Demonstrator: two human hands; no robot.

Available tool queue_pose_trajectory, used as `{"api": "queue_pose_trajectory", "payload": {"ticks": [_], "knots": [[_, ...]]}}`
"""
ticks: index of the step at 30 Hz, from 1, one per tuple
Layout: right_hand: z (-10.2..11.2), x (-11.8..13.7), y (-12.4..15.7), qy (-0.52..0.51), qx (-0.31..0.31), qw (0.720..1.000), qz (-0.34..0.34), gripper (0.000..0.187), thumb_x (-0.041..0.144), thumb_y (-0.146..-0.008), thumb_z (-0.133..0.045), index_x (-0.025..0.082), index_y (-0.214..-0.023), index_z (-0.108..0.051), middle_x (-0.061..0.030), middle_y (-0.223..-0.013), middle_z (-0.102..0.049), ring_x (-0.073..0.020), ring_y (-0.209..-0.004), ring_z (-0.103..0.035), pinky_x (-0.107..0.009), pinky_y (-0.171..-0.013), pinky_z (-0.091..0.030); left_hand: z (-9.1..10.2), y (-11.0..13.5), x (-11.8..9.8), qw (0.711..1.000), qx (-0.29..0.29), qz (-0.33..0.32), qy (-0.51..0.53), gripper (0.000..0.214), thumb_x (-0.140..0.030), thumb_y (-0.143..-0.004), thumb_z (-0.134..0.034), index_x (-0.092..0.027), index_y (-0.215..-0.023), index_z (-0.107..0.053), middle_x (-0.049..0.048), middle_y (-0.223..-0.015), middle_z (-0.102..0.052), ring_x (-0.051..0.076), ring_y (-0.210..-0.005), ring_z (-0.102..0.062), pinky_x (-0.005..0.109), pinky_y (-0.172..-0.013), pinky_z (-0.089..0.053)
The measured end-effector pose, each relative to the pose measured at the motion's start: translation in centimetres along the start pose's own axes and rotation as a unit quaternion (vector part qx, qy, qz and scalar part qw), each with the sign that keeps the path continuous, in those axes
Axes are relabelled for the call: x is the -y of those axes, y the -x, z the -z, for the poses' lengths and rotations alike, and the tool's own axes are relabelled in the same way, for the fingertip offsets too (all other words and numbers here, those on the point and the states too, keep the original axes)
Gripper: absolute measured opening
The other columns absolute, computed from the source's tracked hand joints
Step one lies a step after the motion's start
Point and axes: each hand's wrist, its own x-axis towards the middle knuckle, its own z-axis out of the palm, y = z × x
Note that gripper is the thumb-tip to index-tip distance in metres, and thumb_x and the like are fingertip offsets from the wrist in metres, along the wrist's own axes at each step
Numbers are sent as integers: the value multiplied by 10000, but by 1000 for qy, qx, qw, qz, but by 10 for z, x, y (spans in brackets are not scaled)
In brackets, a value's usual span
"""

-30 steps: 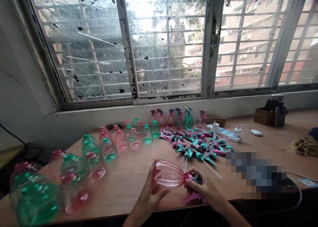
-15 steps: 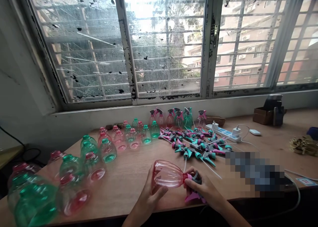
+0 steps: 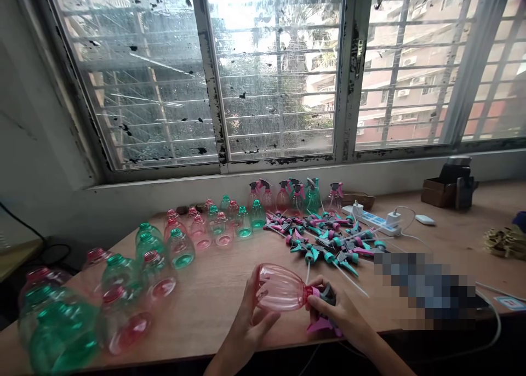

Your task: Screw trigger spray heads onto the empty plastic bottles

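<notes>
A clear pink spray bottle lies sideways in the air above the table's front edge, its neck pointing right. My left hand is wrapped round the bottle's base end. At the neck, my right hand grips a pink and grey trigger spray head, whose pink collar meets the bottle's mouth. The pink trigger hangs below my right fingers. Whether the collar is fully seated cannot be made out. Beyond my hands lies a heap of loose spray heads in pink, teal and grey, with white tubes.
Open pink and green bottles stand across the left of the wooden table. Several bottles with spray heads line the window wall. A power strip, a cardboard box and a blurred-out object are on the right.
The view has shifted slightly. Both hands keep the same hold on the bottle and spray head, with hardly any visible movement.
</notes>
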Motion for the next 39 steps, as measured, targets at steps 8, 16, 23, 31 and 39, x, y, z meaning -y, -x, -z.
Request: {"api": "queue_pose_trajectory", "payload": {"ticks": [8, 16, 23, 31, 39], "knots": [[3, -5, -1, -4, 2, 1000, 5, 323, 457, -850, -756, 187, -917, -591, 5, -724, -686, -150, -582, -652, -255, -561, -478, -3, -4, -6, 997, 30, 29, 62, 939, -430, -843, -754, -350, -1565, -159, 111, -1531, -432, 354, -1451, -360, 498, -1193, -288], [3, -6, -1, 5, -3, 1000, 5, 340, 465, -842, -763, 184, -916, -586, 6, -717, -692, -143, -578, -650, -243, -559, -474, 4, -4, 4, 999, 15, 39, 26, 925, -442, -860, -731, -311, -1577, -161, 119, -1522, -452, 350, -1449, -362, 483, -1198, -285], [1, -3, -1, 18, 1, 1000, 1, 343, 466, -834, -768, 187, -912, -585, 2, -731, -690, -150, -591, -650, -258, -574, -476, 10, -7, 15, 999, 2, 33, 20, 745, -457, -858, -732, -280, -1491, -383, 121, -1426, -546, 354, -1362, -473, 487, -1169, -330], [-1, 2, 0, 32, -4, 999, 3, 369, 502, -820, -764, 184, -893, -590, 0, -713, -683, -148, -578, -633, -258, -564, -469, 9, -9, 14, 1000, -5, 24, 16, 770, -456, -844, -745, -294, -1493, -364, 111, -1363, -582, 342, -1300, -532, 477, -1132, -374], [1, -2, -1, 23, -9, 1000, -7, 389, 512, -805, -774, 192, -902, -576, 0, -708, -691, -153, -568, -641, -257, -548, -470, 8, -10, 12, 1000, -3, 27, 4, 770, -443, -846, -740, -284, -1494, -355, 108, -1344, -594, 339, -1270, -557, 483, -1118, -391]]}}
